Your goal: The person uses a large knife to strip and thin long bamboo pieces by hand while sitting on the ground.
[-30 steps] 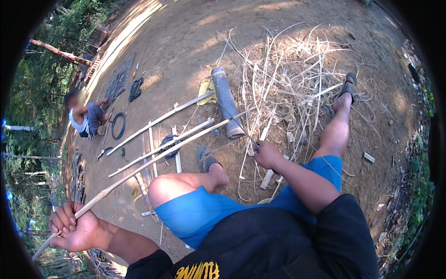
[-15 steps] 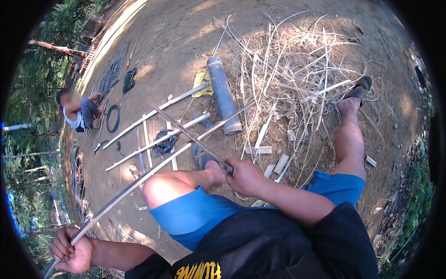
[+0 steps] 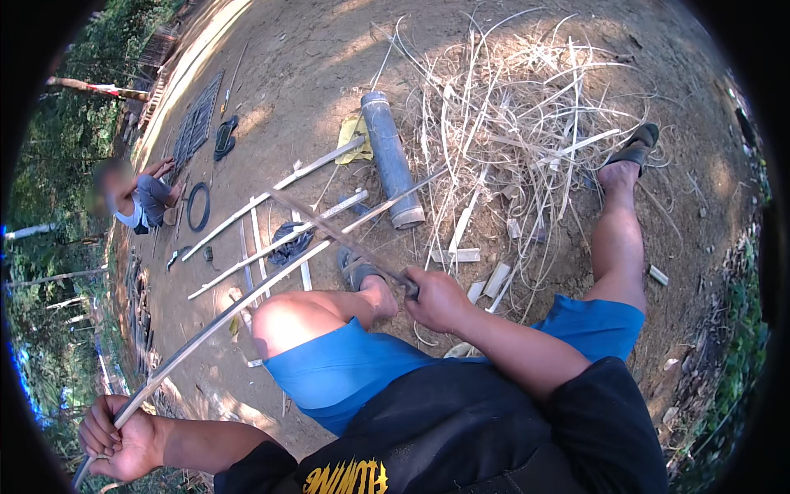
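My left hand (image 3: 123, 439), at the lower left, is closed around the near end of a long, thin bamboo strip (image 3: 216, 323). The strip slants away over my bent knee, and its far end passes over the near end of a grey tube. My right hand (image 3: 441, 301) grips the dark handle of a long-bladed knife (image 3: 362, 249) in front of my lap. Its blade points to the far left and crosses the strip beyond my knee. Whether blade and strip touch there, I cannot tell.
A grey tube (image 3: 391, 156) lies on the dirt beside a yellow cloth (image 3: 352, 138). Tangled shavings (image 3: 522, 132) spread between it and my right foot. Pale poles (image 3: 271, 193) and a black plastic bag (image 3: 290, 243) lie left. Another person (image 3: 141, 198) sits far left near a black coil (image 3: 198, 207).
The view has shifted slightly. The knife's blade has come a little nearer to me relative to the poles, and my left hand sits slightly farther left. Both grips are unchanged.
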A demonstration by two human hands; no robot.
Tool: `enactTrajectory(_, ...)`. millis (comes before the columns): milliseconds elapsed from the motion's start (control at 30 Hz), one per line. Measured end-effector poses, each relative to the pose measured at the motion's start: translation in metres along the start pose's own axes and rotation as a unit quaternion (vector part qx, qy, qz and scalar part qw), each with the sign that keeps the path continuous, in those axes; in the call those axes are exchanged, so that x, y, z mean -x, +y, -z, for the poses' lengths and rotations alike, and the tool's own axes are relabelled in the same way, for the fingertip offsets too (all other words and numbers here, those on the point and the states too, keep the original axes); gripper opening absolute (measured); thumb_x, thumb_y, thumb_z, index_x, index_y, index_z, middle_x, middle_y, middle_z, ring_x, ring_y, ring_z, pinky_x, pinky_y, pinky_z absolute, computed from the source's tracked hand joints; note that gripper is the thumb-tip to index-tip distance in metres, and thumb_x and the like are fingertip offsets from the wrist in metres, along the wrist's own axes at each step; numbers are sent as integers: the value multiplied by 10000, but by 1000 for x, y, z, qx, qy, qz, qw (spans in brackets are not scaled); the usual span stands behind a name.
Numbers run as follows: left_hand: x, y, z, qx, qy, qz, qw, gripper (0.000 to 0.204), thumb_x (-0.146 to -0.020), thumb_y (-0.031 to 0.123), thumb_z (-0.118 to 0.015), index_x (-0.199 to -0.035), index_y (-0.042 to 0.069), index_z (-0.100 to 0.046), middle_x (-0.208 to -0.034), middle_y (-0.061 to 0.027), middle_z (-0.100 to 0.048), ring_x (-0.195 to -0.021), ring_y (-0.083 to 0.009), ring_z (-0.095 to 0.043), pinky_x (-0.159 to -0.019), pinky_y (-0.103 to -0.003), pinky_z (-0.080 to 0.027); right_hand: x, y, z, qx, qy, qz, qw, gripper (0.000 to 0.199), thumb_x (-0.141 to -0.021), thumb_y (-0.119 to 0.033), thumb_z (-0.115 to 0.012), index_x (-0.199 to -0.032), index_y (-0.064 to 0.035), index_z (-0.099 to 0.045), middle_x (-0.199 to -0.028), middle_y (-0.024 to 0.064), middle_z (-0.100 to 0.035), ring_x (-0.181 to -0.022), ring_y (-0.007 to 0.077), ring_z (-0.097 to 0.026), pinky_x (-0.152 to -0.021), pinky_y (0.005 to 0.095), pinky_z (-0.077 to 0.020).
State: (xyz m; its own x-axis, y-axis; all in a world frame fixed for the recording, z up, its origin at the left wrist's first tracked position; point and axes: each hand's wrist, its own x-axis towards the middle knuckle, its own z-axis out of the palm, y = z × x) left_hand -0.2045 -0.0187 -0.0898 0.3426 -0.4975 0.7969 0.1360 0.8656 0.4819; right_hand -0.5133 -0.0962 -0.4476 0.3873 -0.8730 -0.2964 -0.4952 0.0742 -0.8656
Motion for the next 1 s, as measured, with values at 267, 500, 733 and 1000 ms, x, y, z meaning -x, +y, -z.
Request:
enactTrajectory(267,-7,-4,11,21,9,15,1000,691,-934,693,-214,-634,105,-418,-470,34,-361,-379,-77,-327,-412,-210,-302,-20,33,1,-16,-2,-27,1000,288,-799,-156,-578,-1072,-68,-602,-907,226,-663,-877,400,-643,-771,463,-515)
enactTrajectory(500,-19,-10,16,-23,91,9,996,671,-929,694,-240,-630,119,-416,-461,38,-369,-364,-71,-336,-397,-215,-299,-60,95,-2,-94,4,-129,987,289,-805,-164,-573,-1063,-36,-595,-911,238,-659,-896,409,-634,-818,478,-503)
enactTrajectory(733,-47,-11,46,6,59,32,998,709,-911,726,-222,-646,98,-417,-483,28,-370,-381,-82,-342,-394,-226,-300,-66,60,5,-3,-14,-80,997,339,-805,-177,-589,-1123,-58,-577,-936,224,-659,-893,409,-636,-813,469,-518)
enactTrajectory(1000,-73,-13,76,-27,69,55,996,705,-914,725,-206,-635,107,-396,-471,24,-352,-377,-92,-324,-428,-240,-288,-89,93,-2,-41,-2,-73,997,336,-796,-169,-612,-1111,-54,-601,-916,228,-674,-870,374,-663,-830,461,-516)
